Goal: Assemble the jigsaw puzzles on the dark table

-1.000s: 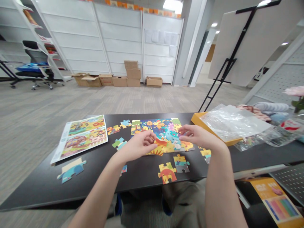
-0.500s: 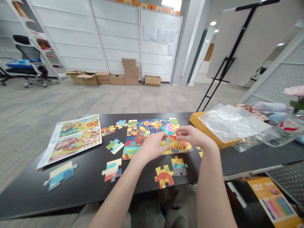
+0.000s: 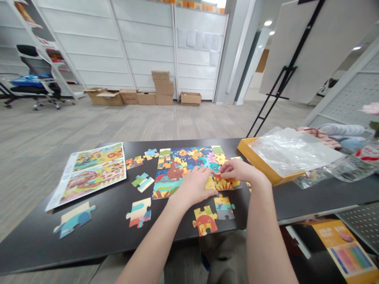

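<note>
A colourful jigsaw puzzle (image 3: 171,173), largely joined, lies on the black table in front of me. My left hand (image 3: 195,184) rests flat over its lower middle, fingers stretched out and palm down. At the puzzle's right side, my right hand (image 3: 241,171) has its fingertips pinched on an orange puzzle piece (image 3: 218,176), low against the surface; the fingers hide part of it. Just below the puzzle are a loose piece with a red animal face (image 3: 205,221) and a yellow-and-grey piece (image 3: 224,207).
More loose pieces lie left of the puzzle, including a cream-and-blue one (image 3: 75,219) and a green-and-blue one (image 3: 143,182). A printed picture sheet (image 3: 94,171) is at the far left. A yellow box (image 3: 275,173) with clear plastic (image 3: 296,152) stands at the right.
My right hand has lowered with the orange piece onto the puzzle's right side. My left hand has shifted slightly right and flattened over the puzzle.
</note>
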A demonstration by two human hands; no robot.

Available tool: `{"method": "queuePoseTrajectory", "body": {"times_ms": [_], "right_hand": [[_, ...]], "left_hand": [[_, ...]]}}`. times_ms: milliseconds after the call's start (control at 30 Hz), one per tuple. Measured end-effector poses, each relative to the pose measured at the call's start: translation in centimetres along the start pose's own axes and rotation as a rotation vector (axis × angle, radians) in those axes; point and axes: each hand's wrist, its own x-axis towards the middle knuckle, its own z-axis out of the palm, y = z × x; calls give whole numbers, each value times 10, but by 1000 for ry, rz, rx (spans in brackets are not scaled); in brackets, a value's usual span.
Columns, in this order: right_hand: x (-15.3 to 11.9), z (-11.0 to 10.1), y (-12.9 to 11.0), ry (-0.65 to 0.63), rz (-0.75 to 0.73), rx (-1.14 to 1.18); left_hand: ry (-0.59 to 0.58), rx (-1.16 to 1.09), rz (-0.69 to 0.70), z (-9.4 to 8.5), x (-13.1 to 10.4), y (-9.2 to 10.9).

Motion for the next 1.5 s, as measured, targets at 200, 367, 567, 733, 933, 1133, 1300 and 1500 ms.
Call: {"method": "queuePoseTrajectory", "body": {"times_ms": [200, 367, 567, 733, 933, 1133, 1300, 1500], "right_hand": [[5, 4, -4, 46, -16, -177], [5, 1, -2, 94, -38, -243], [-4, -11, 21, 202, -20, -234], [-12, -13, 25, 143, 38, -198], [-14, -13, 26, 105, 75, -217], [-31, -14, 19, 46, 49, -237], [-37, -6, 9, 23, 65, -400], [-35, -3, 23, 63, 45, -463]], "left_hand": [[49, 53, 64, 6, 0, 7], [42, 87, 102, 9, 0, 6], [27, 74, 105, 10, 3, 3], [0, 75, 108, 5, 4, 5], [-22, 102, 144, 3, 5, 5], [3, 101, 157, 6, 5, 4], [19, 103, 162, 9, 4, 4], [23, 108, 169, 10, 2, 2]]}}
